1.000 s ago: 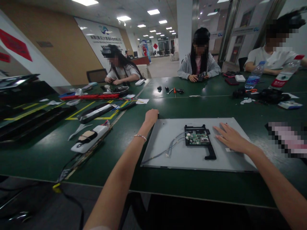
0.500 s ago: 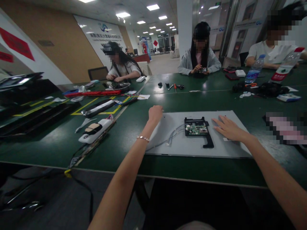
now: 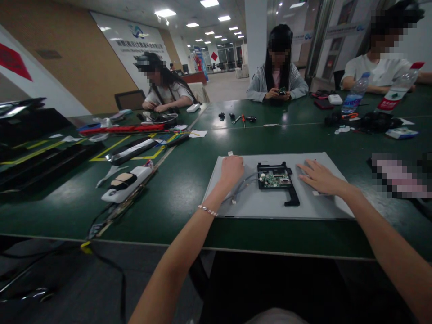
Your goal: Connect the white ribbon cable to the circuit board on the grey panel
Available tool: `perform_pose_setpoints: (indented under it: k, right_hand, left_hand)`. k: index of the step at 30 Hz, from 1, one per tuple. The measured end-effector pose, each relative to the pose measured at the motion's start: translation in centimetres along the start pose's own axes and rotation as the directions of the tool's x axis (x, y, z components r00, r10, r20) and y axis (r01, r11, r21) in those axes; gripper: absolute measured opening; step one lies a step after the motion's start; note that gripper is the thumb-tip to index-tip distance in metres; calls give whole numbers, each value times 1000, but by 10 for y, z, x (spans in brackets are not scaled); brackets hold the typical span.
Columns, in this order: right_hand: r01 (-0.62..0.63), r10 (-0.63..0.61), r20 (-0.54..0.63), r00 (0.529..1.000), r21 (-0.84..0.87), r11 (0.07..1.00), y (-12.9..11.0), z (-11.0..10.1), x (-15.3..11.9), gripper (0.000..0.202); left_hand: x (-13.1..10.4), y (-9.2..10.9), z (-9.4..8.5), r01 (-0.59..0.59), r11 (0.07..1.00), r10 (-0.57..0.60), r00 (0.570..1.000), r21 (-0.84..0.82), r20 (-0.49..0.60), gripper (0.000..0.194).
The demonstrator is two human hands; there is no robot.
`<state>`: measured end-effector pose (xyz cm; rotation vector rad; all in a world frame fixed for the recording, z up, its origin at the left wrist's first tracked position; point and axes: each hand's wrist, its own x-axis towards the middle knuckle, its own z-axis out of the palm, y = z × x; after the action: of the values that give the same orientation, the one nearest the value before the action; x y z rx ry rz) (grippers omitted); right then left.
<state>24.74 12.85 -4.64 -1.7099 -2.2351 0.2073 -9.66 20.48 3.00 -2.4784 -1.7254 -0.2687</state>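
Head view: I'd press the panel (image 3: pixel 249 207) lightly.
Flanking the circuit board (image 3: pixel 275 180), right hand (image 3: pixel 320 177) spreads wide; left hand (image 3: pixel 232 170) curls, contents unclear.

Lower centre: panel (image 3: pixel 313 171) smooth, matt, metal-looking. Middle: bracket (image 3: pixel 293 195) black, plastic-looking. Tabletop (image 3: pixel 182 180) glossy. Right: bottles (image 3: pixel 354 98) clear, shiny plastic.

A slim, loose-looking bracelet of small, round, whitish and pinkish beads (image 3: pixel 208 210) circles the wrist just behind the left hand (image 3: pixel 232 168), and a rounded patch of pale greyish fabric (image 3: pixel 275 316), its garment unclear, shows well below that hand.
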Motion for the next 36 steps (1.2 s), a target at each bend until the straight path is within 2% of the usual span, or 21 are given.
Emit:
perform_pose_setpoints:
  k: [2, 5, 9, 13, 15, 18, 23, 28, 32, 34, 36]
  right_hand:
    - [40, -40, -15, 999, 11, 999, -15, -11, 4, 60]
    - [124, -114, -97, 989, 103, 987, -50, -35, 15, 53]
    - [251, -206, -190, 960, 253, 934, -97, -52, 36, 44]
    - [271, -155, -262, 952, 494, 826, -116, -37, 52, 38]
    - [240, -83, -268, 960, 629, 740, -118, -25, 55, 30]
    - [194, 13, -268, 963, 729, 656, -117, -13, 52, 20]
    - [164, 121, -297, 947, 771, 616, -118, -21, 43, 19]
    - [172, 55, -249, 967, 796, 581, -119, -23, 40, 24]
    - [212, 19, -283, 959, 759, 615, -120, -16, 40, 18]
    - [226, 39, -332, 942, 718, 658, -119, -16, 41, 16]
    - [237, 63, -406, 912, 645, 727, -116, -19, 43, 17]
  left_hand:
    - [-3, 0, -2, -12, 996, 8, 999, -89, -40, 28]
    - [-7, 5, -5, -41, 951, 10, 995, -306, -102, 25]
    - [-11, 18, -6, -210, 751, 61, 966, -626, -252, 17]
    - [-11, 26, -1, -271, 537, 39, 954, -799, -298, 12]
    - [-12, 27, 0, -262, 445, 36, 961, -856, -275, 11]
    - [-14, 29, 0, -215, 357, 44, 976, -909, -214, 10]
    - [-17, 33, 0, -211, 352, 99, 977, -912, -188, 10]
    - [-16, 37, 4, -152, 344, 54, 988, -927, -142, 11]
    - [-16, 38, 8, -148, 332, 92, 988, -932, -124, 14]
    - [-17, 38, 9, -165, 374, 129, 984, -913, -125, 19]
    - [-18, 38, 9, -201, 481, 150, 978, -854, -145, 29]
